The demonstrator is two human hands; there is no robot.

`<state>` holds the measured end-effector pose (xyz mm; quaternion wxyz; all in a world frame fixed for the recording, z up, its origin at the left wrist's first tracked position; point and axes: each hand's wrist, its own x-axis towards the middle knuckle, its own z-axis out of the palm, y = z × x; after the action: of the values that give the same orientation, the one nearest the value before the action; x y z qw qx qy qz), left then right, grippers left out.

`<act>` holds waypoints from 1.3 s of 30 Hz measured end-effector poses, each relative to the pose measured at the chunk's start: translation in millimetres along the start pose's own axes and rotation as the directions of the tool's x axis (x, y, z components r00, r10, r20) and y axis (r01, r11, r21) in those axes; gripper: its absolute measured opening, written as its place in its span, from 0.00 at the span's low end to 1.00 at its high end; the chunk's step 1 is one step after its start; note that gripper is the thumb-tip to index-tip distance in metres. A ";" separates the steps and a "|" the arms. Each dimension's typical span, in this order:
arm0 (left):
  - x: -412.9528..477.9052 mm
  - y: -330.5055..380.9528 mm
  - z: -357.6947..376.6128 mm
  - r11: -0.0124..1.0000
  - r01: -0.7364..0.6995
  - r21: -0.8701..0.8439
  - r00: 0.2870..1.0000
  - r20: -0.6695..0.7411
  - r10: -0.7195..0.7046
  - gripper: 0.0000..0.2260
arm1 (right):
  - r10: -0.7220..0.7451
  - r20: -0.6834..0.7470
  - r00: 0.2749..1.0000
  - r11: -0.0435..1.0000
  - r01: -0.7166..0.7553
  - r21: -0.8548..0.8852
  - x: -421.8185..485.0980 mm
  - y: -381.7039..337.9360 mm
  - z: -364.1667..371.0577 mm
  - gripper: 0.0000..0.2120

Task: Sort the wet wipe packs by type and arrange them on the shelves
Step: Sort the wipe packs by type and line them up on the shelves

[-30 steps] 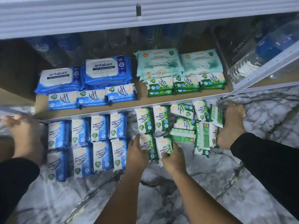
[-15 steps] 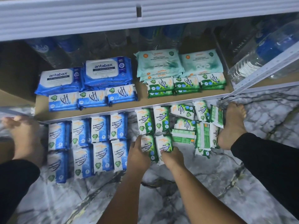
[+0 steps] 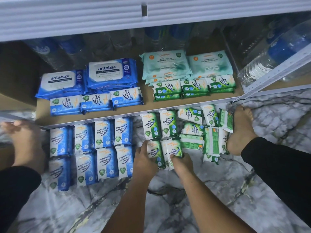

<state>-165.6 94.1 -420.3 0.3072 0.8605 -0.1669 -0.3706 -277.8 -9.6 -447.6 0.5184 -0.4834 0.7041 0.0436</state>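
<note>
Head cam: L hand grips the left Pine pack, thumb up along its left edge, fingers hidden under it. R hand pinches the bottom of the right Pine pack, fingers curled; this pack overlaps another white/green one beneath. Both held packs are low over the marble floor, just below two upright Pine packs that sit by the shelf edge. To the right is a loose heap of green packs, some face-down, some tilted, touching the right foot. To the left, blue Fragrance Free packs lie in two neat rows of four on the floor, near the left foot. Bottom shelf: antabax packs back left w/ three small blue packs in front; teal Guardian packs back right w/ small green packs stacked in front. Water bottles at back & right.
</note>
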 end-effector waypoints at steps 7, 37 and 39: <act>-14.6 11.3 -11.2 0.998 -0.032 0.059 0.999 -0.001 0.032 0.36 | -0.050 -0.086 0.995 0.999 0.049 -0.013 -22.8 -17.3 -24.9 0.17; 9.0 161.6 34.9 0.828 -0.370 0.421 0.928 0.208 0.309 0.23 | -0.366 -0.103 0.925 0.892 0.318 -0.321 25.7 -81.6 -196.4 0.22; 37.3 165.3 57.1 0.795 -0.396 0.459 0.917 0.243 0.317 0.24 | -0.397 -0.112 0.911 0.840 0.311 -0.445 56.3 -92.1 -187.4 0.22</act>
<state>-192.7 -73.1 -363.0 0.1249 0.8319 -0.4395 -0.3151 -339.6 -199.5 -364.5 0.3285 -0.7071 0.6244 0.0474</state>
